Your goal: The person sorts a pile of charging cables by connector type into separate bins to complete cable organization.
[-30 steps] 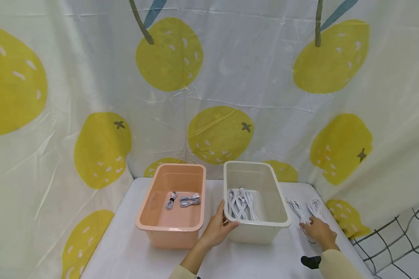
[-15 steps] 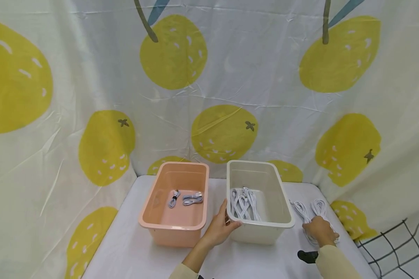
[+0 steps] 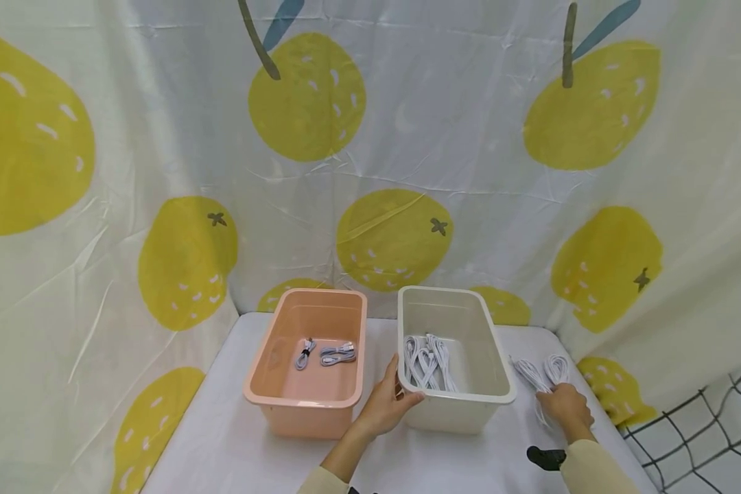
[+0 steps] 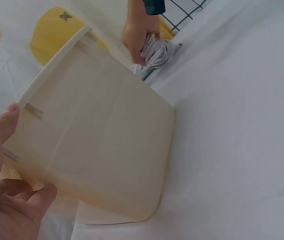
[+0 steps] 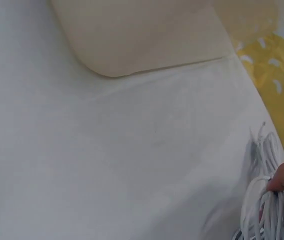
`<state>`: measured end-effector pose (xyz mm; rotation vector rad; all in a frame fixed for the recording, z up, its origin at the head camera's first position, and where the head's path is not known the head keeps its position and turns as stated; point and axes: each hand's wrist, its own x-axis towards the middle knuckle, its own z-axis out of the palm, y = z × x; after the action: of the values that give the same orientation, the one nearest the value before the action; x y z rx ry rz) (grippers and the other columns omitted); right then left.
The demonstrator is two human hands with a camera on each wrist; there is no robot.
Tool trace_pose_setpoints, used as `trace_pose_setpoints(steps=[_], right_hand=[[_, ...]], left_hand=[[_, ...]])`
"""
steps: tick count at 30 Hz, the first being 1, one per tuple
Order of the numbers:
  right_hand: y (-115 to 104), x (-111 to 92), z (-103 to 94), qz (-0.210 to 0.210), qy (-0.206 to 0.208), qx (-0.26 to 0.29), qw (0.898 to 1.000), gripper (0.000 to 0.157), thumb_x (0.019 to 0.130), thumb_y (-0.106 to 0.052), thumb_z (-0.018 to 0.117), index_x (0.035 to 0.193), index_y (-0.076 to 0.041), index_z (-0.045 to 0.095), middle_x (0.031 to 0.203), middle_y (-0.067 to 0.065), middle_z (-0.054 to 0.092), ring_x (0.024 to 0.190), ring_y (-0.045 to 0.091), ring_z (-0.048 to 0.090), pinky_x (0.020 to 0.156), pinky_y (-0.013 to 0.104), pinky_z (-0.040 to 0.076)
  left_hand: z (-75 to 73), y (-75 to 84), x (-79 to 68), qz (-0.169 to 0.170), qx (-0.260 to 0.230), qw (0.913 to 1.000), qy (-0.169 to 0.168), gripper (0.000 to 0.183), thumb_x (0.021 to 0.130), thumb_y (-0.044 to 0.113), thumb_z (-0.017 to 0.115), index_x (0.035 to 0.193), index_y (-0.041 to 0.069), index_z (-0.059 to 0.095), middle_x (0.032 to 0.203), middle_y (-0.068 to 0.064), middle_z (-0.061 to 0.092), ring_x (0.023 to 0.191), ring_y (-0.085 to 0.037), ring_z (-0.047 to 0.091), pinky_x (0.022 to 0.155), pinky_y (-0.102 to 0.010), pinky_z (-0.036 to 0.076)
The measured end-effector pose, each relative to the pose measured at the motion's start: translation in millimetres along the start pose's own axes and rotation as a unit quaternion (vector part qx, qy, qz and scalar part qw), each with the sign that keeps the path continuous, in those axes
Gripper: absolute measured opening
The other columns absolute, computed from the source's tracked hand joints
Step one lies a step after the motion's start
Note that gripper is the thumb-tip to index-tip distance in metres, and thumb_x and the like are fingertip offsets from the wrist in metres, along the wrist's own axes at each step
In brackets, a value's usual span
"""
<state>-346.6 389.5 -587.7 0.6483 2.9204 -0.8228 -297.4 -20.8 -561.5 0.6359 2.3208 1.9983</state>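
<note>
My left hand (image 3: 385, 405) grips the near left corner of the cream plastic bin (image 3: 457, 415), thumb on the rim in the left wrist view. Several coiled white cables (image 3: 429, 363) lie in that bin's left half. To its right, my right hand (image 3: 565, 408) holds coiled white cables (image 3: 534, 374); another white coil (image 3: 557, 368) shows just beyond the fingers. In the right wrist view the thumb presses on the cable bundle (image 5: 269, 210), with the other fingers mostly hidden. The left wrist view shows the bundle (image 4: 157, 52) hanging by the fingers.
A peach bin (image 3: 305, 418) stands left of the cream one, with two small tied grey cables (image 3: 337, 354) inside. A fruit-print curtain (image 3: 407, 165) rises behind the white table (image 3: 222, 418). Black wire mesh (image 3: 704, 425) borders the right side.
My right hand has closed around the white cables and shifted them slightly on the table. The left hand keeps its grip on the cream bin, and the head view has swayed slightly.
</note>
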Motion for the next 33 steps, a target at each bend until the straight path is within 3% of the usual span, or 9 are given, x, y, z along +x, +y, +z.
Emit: trace_pose_setpoints(steps=[6, 13, 19, 23, 29, 33], right_hand=[[-5, -4, -14.1, -0.018, 0.028, 0.055, 0.998, 0.055, 0.094, -0.028, 0.065, 0.124, 0.018, 0.057, 0.121, 0.042, 0.056, 0.107, 0.062, 0.053, 0.081, 0.064, 0.047], [-21, -5, -29.8, -0.036, 0.07, 0.094, 0.993, 0.056, 0.096, -0.026, 0.063, 0.128, 0.019, 0.056, 0.127, 0.043, 0.052, 0.114, 0.061, 0.049, 0.097, 0.065, 0.041], [-43, -10, -42.1, -0.045, 0.111, 0.155, 0.981, 0.05, 0.098, -0.024, 0.061, 0.129, 0.016, 0.061, 0.131, 0.04, 0.055, 0.12, 0.058, 0.048, 0.103, 0.061, 0.039], [-58, -19, -50.1, -0.034, 0.101, 0.205, 0.973, 0.052, 0.1, -0.024, 0.06, 0.133, 0.016, 0.058, 0.136, 0.039, 0.052, 0.126, 0.055, 0.046, 0.109, 0.061, 0.036], [-79, -29, -54.5, -0.048, 0.12, 0.234, 0.964, 0.051, 0.1, -0.025, 0.063, 0.133, 0.013, 0.061, 0.133, 0.037, 0.056, 0.121, 0.051, 0.051, 0.101, 0.058, 0.042], [-92, -34, -57.0, -0.068, 0.138, 0.243, 0.958, 0.049, 0.099, -0.025, 0.066, 0.131, 0.012, 0.064, 0.13, 0.036, 0.06, 0.116, 0.047, 0.055, 0.091, 0.048, 0.046]], left_hand=[[1.8, 1.4, -1.7, 0.005, 0.0, 1.0, -0.002, 0.093, 0.099, 0.014, 0.073, 0.162, -0.006, 0.008, 0.158, -0.029, 0.036, 0.139, -0.045, 0.044, 0.107, -0.046, 0.044], [2.0, 2.6, -3.8, -0.005, 0.027, 0.9996, 0.003, 0.094, 0.097, 0.016, 0.075, 0.161, -0.007, 0.01, 0.157, -0.03, 0.037, 0.141, -0.043, 0.043, 0.109, -0.048, 0.041], [-1.2, 4.6, -2.4, 0.003, 0.033, 0.9994, 0.007, 0.093, 0.097, 0.016, 0.075, 0.16, -0.009, 0.012, 0.156, -0.03, 0.039, 0.142, -0.041, 0.042, 0.111, -0.05, 0.039], [-0.8, 5.6, -2.9, -0.007, 0.025, 0.9996, 0.007, 0.092, 0.098, 0.016, 0.074, 0.161, -0.006, 0.012, 0.156, -0.027, 0.041, 0.141, -0.041, 0.043, 0.111, -0.051, 0.039], [0.3, 6.9, -3.9, -0.012, 0.013, 0.9998, 0.012, 0.091, 0.097, 0.015, 0.074, 0.161, -0.004, 0.013, 0.156, -0.027, 0.04, 0.142, -0.042, 0.041, 0.111, -0.053, 0.037], [0.9, 7.2, -4.6, -0.011, 0.003, 0.9999, 0.012, 0.09, 0.097, 0.012, 0.074, 0.161, -0.005, 0.012, 0.156, -0.028, 0.04, 0.142, -0.042, 0.042, 0.111, -0.052, 0.038]])
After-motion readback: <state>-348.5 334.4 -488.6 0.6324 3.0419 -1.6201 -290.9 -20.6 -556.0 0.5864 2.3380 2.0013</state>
